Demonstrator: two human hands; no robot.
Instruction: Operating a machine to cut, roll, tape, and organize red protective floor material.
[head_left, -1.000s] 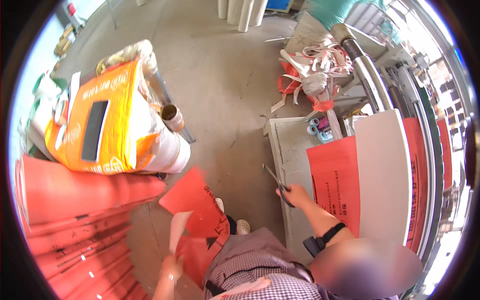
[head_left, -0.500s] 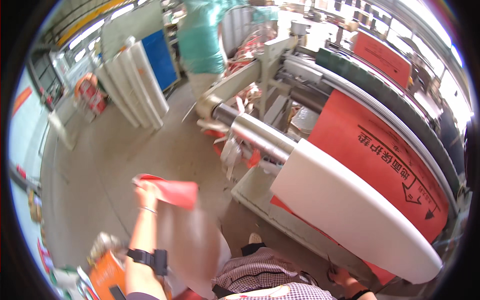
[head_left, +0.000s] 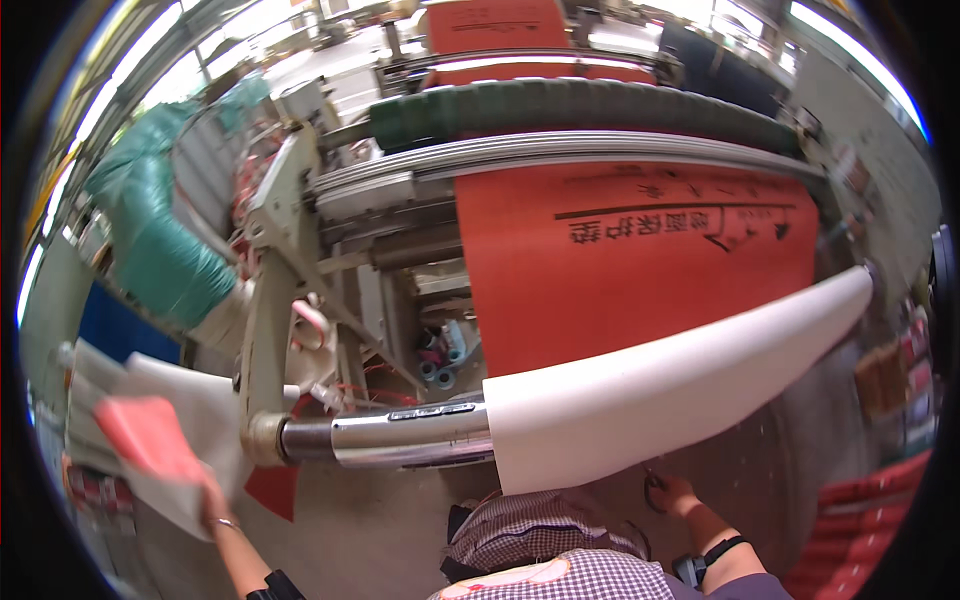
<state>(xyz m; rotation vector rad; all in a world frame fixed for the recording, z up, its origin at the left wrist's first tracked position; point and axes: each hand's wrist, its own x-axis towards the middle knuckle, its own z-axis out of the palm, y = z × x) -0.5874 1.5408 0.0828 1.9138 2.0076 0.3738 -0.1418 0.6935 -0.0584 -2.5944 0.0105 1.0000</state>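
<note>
A worker in a checked apron stands before a roll-winding machine, left grip clenched on a limp red-and-pale sheet held out near the left end of a metal shaft. The right grip grasps dark-handled scissors just below a white roll; their blade direction cannot be told. Sound handling would keep the sheet's loose end off the shaft and the scissor tips clear of roll and body.
</note>
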